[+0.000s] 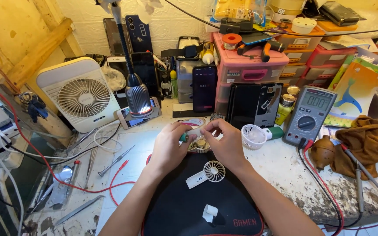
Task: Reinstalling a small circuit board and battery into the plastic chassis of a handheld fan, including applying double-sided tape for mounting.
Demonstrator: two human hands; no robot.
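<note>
Far left of the table: a white desk fan standing upright against the wall, loose tweezers and a red wire trailing across the worn surface. A gooseneck lamp shines down just left of the work area, so the light falls where we hold the part.

Centre: our left hand is clenched around a green-handled tool, its tip pointing right. Our right hand pinches the other end and steadies a small round fan housing between both hands, held low over the black mat; we cannot tell whether it rests on the mat's edge. Just below the hands a white handheld fan lies flat on the mat, and a small white piece sits nearer us, both within easy reach.

Right: a white fan grille lies beside the right hand, then a grey multimeter propped facing us, with a brown cloth beyond.
</note>
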